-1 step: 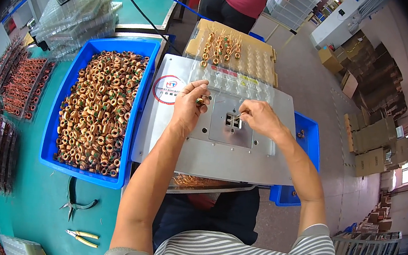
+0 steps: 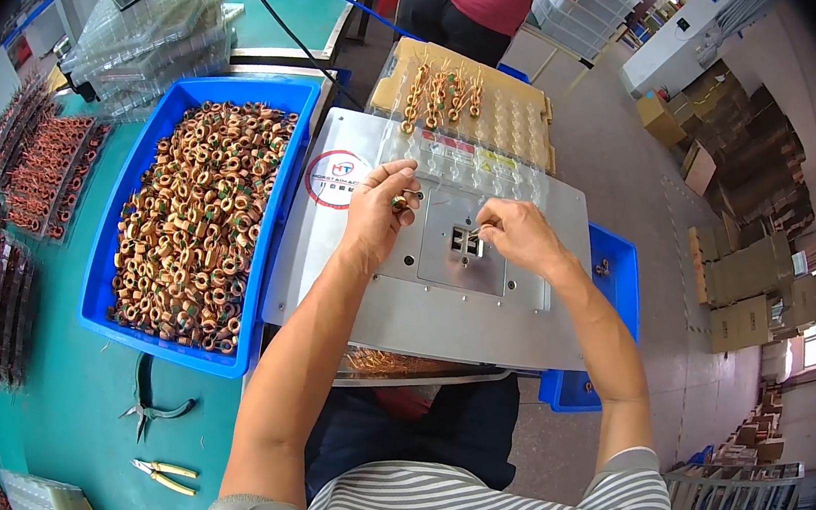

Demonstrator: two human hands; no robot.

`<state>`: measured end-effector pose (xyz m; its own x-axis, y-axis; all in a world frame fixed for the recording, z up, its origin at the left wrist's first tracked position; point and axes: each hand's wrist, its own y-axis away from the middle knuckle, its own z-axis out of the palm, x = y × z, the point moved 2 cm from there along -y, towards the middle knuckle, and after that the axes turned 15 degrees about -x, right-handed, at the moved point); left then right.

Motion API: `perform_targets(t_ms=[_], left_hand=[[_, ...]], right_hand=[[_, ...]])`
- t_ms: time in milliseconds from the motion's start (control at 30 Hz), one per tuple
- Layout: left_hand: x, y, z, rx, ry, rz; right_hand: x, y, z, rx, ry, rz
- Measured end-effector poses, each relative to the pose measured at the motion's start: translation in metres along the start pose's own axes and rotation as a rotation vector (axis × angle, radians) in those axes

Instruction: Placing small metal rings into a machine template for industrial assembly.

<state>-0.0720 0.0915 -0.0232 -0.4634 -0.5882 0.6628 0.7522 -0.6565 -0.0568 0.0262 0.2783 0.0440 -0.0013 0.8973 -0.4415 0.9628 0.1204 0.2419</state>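
My left hand (image 2: 376,209) is closed over the metal machine top (image 2: 353,299), with a small copper-wound ring coil (image 2: 401,204) between its fingers. To its right, my right hand (image 2: 521,236) has thumb and fingers pinched at the edge of a small square opening (image 2: 466,243) in the machine's centre plate. What those fingertips hold, if anything, is hidden. Just beyond both hands lies a clear moulded tray (image 2: 498,173), partly on a yellowish board (image 2: 386,91). Several wire-legged coils (image 2: 436,97) stand in rows on the tray's left part.
Left of the machine sits a blue bin (image 2: 161,348) heaped with ring coils. Dark-handled pliers (image 2: 145,410) and yellow-handled cutters (image 2: 169,477) lie on the green table. Another blue bin (image 2: 627,280) is at the right. A person (image 2: 477,1) stands beyond the board.
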Motion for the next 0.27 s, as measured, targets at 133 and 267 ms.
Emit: perform_targets(t_ms=[133,267], left_hand=[[-0.001,-0.001,0.000,0.006,-0.008,-0.007],[0.000,0.001,0.000,0.007,-0.010,-0.009]], right_hand=[[0.006,-0.007,0.002,-0.025,-0.085,0.072],[0.009,-0.019,0.009,-0.128,-0.004,0.098]])
